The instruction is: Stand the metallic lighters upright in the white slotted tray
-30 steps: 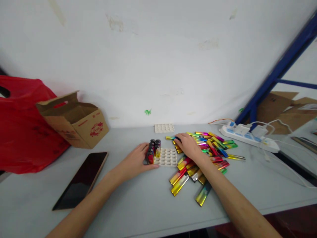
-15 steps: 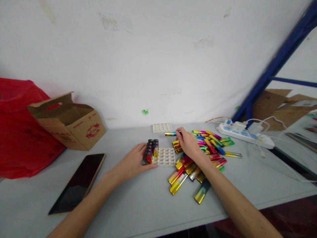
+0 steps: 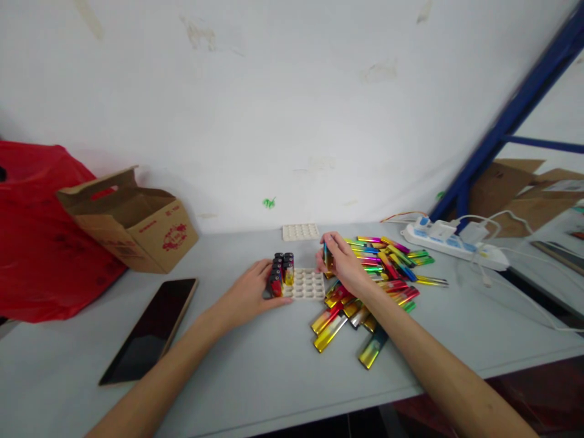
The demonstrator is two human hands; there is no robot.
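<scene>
A white tray (image 3: 309,285) with round-cornered pockets lies on the grey table; several dark-topped lighters (image 3: 276,275) stand upright in its left part. My left hand (image 3: 250,289) rests at the tray's left end, thumb along the near edge and fingers behind, curved round the standing lighters. Just right of and above the tray, my right hand (image 3: 340,261) pinches a shiny blue lighter (image 3: 325,254), now roughly upright. Beneath and beside that hand spreads a pile of metallic coloured lighters (image 3: 331,331), lying flat.
A second white tray (image 3: 300,232) lies by the wall. On the left are a black tablet (image 3: 149,331), an open cardboard box (image 3: 150,234) and a red bag (image 3: 50,243). A white power strip (image 3: 456,245) with cables sits at the right, near a blue metal frame (image 3: 506,121).
The lighter in my right hand has turned from lying level to upright. My left hand has stayed at the tray's left end. The whole view has shifted slightly.
</scene>
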